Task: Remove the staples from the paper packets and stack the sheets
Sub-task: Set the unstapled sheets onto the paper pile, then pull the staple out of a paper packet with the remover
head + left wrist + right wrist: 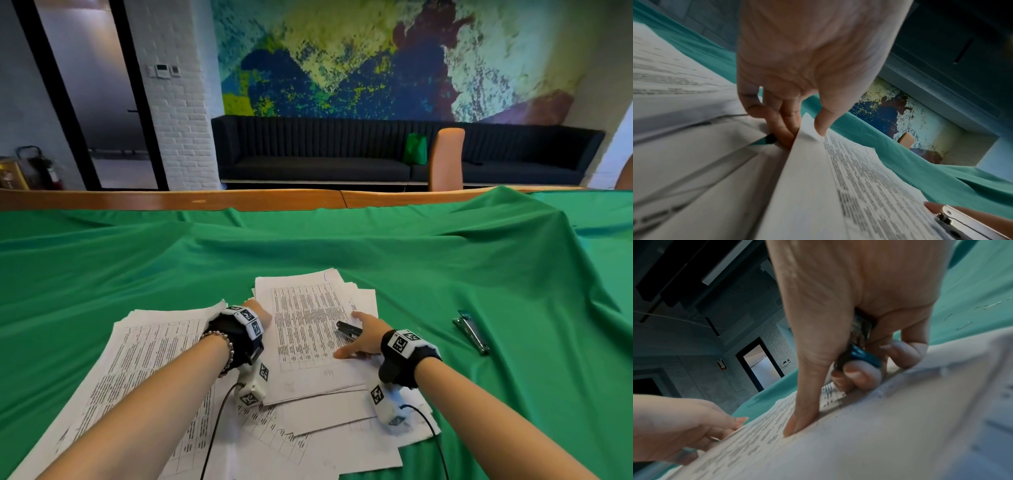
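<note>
1. Worktop (pixel 445 274) under a green cloth, wrinkled, with a raised fold toward the far right corner.
2. Landmark: the top packet (pixel 308 329), a printed table sheet lying on the heap of papers near the front edge of the worktop.
3. Left pile (pixel 144 359) of printed sheets lies just left of the top packet, fanned unevenly; further loose sheets (pixel 308 435) stick out from under the packet's near side.
4. Left hand (pixel 258 313) is at the packet's left edge. In the left wrist view its fingers (pixel 785 123) are tucked under the lifted paper edge and the thumb lies on top: it pinches the sheet.
5. Right hand (pixel 363 337) rests on the packet's right part. Thumb is stretched flat on the paper; the other fingers (pixel 859 374) curl round a staple remover (pixel 349 330), dark metal with a blue part, touching the sheet.
6. Stapler (pixel 472 330), silver, lies on the cloth well to the right of the packet.
7. Pulled staples (pixel 964 325) lie scattered on the cloth beyond the packet's right edge, seen only in the right wrist view.
</note>
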The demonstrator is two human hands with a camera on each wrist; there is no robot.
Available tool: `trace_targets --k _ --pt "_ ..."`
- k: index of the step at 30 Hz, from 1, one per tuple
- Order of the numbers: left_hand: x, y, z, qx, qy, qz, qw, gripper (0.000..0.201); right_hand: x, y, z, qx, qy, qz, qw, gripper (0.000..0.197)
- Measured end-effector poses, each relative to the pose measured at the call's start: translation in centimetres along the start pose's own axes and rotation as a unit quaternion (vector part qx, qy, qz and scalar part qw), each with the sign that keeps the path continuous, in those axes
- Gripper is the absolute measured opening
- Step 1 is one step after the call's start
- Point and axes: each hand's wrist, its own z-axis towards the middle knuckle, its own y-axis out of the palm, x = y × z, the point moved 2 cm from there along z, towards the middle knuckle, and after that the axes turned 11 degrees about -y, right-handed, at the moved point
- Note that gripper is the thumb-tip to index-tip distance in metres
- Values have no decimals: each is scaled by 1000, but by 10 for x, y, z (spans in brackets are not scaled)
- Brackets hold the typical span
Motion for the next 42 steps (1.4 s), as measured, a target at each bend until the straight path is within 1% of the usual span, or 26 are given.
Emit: trace_targets --k 2,3,6,8,10,11,13,16,17,18,20,21,22,23,26,28,29,30,32,35,36,37,38,39,40,42 --pt "0 -2 -4 -14 6 -9 1000 21 0 0 -1 -1 -4 -5 1000 135" --pt "1 -1 -3 -6 14 -17 1000 24 -1 -1 -1 -2 -5 -8 1000 132" --pt "3 -7 -15 2 28 -11 1000 31 -4 -3 -1 -16 -14 -13 1000 116" --pt "5 -7 -23 10 42 -16 999 44 -8 -5 -1 -20 -26 -20 999 107" --pt "8 -6 -34 -2 59 -35 998 57 -10 -8 -2 -2 -39 -28 999 96" --pt "9 -4 -40 -8 69 -48 996 56 -11 -10 -1 11 -45 -24 999 90" --pt "7 4 -56 -57 77 -89 991 52 -13 -13 -3 35 -56 3 998 80" --pt "-3 19 -80 -150 85 -173 970 70 -18 -12 -6 58 -78 28 995 74" --pt "-8 25 -87 -176 91 -191 961 71 -18 -10 -7 58 -82 26 995 73" --pt "-11 29 -97 -205 95 -206 952 66 -19 -7 -8 54 -85 21 995 72" --pt "-14 38 -119 -273 93 -218 932 48 -17 0 -10 45 -86 14 995 73" --pt "-15 39 -130 -299 94 -215 925 41 -16 3 -10 40 -87 10 995 73" --pt "-15 39 -137 -308 97 -213 922 35 -16 6 -11 35 -89 3 995 74" --pt "-14 37 -138 -301 97 -209 925 32 -15 8 -11 30 -88 -6 996 75" --pt "-12 24 -128 -231 93 -215 944 30 -13 15 -11 12 -89 -19 996 86" --pt "-8 15 -115 -193 70 -225 952 15 -13 16 -13 3 -90 -12 996 93" --pt "-7 13 -105 -168 49 -221 959 16 -13 16 -14 2 -90 -14 996 96" --pt "-5 14 -91 -143 29 -209 967 24 -12 16 -15 2 -92 -19 996 97" --pt "-1 14 -70 -101 21 -171 980 34 -11 16 -15 0 -94 -24 995 97" --pt "4 18 -47 -57 17 -195 979 44 -10 15 -18 -13 -98 -26 995 102" --pt "6 18 -47 -46 24 -216 975 37 -10 14 -19 -18 -99 -24 995 106" --pt "7 15 -49 -39 32 -235 971 23 -10 13 -21 -21 -100 -21 995 108" --pt "7 15 -51 -36 38 -251 967 16 -9 13 -22 -20 -101 -17 995 106" --pt "7 17 -49 -30 42 -260 964 27 -8 13 -23 -13 -102 -11 995 99" --pt "6 17 -49 -23 43 -262 964 33 -7 13 -23 -1 -104 -4 995 89" --pt "7 17 -52 14 49 -228 972 29 -6 13 -24 25 -111 3 993 71"
